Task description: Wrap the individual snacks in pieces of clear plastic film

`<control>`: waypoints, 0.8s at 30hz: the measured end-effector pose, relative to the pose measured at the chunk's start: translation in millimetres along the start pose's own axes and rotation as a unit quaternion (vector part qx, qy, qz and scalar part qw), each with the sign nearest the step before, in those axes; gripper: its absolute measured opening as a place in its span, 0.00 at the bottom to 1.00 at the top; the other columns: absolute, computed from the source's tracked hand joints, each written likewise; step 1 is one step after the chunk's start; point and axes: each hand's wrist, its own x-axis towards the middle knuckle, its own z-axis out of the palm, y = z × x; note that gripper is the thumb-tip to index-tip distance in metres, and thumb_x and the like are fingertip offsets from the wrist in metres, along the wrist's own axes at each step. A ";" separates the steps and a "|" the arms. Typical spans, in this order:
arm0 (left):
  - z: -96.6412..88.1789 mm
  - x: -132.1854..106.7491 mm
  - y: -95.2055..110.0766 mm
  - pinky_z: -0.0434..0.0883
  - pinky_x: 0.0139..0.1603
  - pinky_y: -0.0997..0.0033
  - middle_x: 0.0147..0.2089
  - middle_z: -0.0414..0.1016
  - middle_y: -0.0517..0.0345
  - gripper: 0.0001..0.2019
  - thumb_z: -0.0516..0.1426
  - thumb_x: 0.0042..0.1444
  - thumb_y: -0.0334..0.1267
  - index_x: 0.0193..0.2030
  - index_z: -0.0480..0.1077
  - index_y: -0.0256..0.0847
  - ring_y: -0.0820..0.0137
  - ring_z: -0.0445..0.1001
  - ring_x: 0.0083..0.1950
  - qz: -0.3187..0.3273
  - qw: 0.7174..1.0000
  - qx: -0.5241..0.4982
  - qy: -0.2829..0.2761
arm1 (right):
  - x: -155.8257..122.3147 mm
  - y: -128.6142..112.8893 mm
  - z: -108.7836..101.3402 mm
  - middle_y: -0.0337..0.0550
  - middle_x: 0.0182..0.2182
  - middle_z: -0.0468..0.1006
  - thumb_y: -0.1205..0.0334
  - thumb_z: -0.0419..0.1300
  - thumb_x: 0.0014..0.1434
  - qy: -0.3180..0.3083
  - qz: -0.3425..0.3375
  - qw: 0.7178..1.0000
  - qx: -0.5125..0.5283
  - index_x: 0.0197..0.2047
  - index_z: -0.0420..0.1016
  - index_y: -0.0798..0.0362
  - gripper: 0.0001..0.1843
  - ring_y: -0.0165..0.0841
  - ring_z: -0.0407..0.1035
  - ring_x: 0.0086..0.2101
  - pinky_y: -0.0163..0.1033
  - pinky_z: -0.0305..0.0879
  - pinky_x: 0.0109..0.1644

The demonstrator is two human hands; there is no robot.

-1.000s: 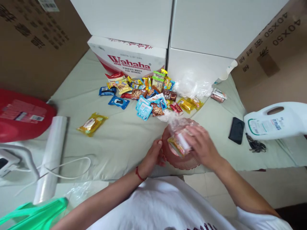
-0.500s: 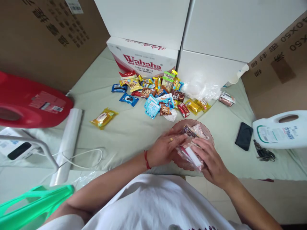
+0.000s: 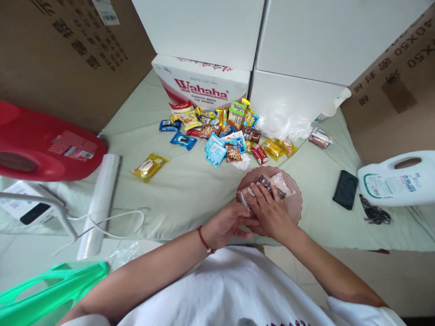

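Note:
A pink scalloped plate (image 3: 292,210) lies near the front edge of the cloth-covered surface. On it are a dark brown wrapped snack (image 3: 266,182), a pale clear-wrapped packet (image 3: 282,183) and a pinkish snack packet (image 3: 245,195) at the left. My right hand (image 3: 273,215) rests over the plate, fingers laid out across the packets. At the plate's lower left is my left hand (image 3: 231,222), palm turned inward and fingers apart, its thumb close to the pinkish packet. The fingers hide part of these packets.
Beyond the plate is a pile of wrapped snacks (image 3: 217,131) before a Wahaba-style white carton (image 3: 204,86). A yellow packet (image 3: 149,167) lies apart at left. Around stand a red jug (image 3: 50,145), plastic roll (image 3: 98,203), black phone (image 3: 345,190), keys (image 3: 374,212) and white detergent bottle (image 3: 394,179).
The pinkish packet has gone from between both hands to the plate's left side. My right hand has moved left over the packets; my left hand has drawn back toward me and opened.

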 end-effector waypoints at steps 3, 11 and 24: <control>-15.1 -11.7 -6.6 0.66 0.24 0.75 0.41 0.83 0.50 0.17 0.61 0.55 0.49 0.43 0.76 0.38 0.69 0.78 0.30 -0.020 0.999 0.026 0.030 | 7.5 -8.7 7.5 0.67 0.74 0.55 0.55 0.62 0.67 -0.009 -0.005 1.000 -0.006 0.76 0.57 0.58 0.39 0.59 0.50 0.72 0.74 0.42 0.72; -42.4 11.0 -37.2 0.64 0.22 0.74 0.36 0.73 0.62 0.38 0.65 0.53 0.60 0.64 0.61 0.40 0.76 0.67 0.22 0.045 0.972 0.154 0.173 | 1.3 32.6 -64.7 0.54 0.74 0.57 0.50 0.61 0.67 -0.043 -0.052 0.987 0.143 0.79 0.50 0.50 0.43 0.46 0.51 0.73 0.57 0.53 0.74; -24.4 25.5 -39.5 0.70 0.22 0.72 0.39 0.80 0.52 0.44 0.64 0.57 0.61 0.73 0.53 0.44 0.70 0.75 0.25 -0.036 0.997 0.061 0.012 | 36.5 388.6 2.0 0.72 0.70 0.60 0.49 0.72 0.54 -0.010 0.458 0.888 0.040 0.77 0.53 0.63 0.57 0.57 0.58 0.66 0.54 0.54 0.67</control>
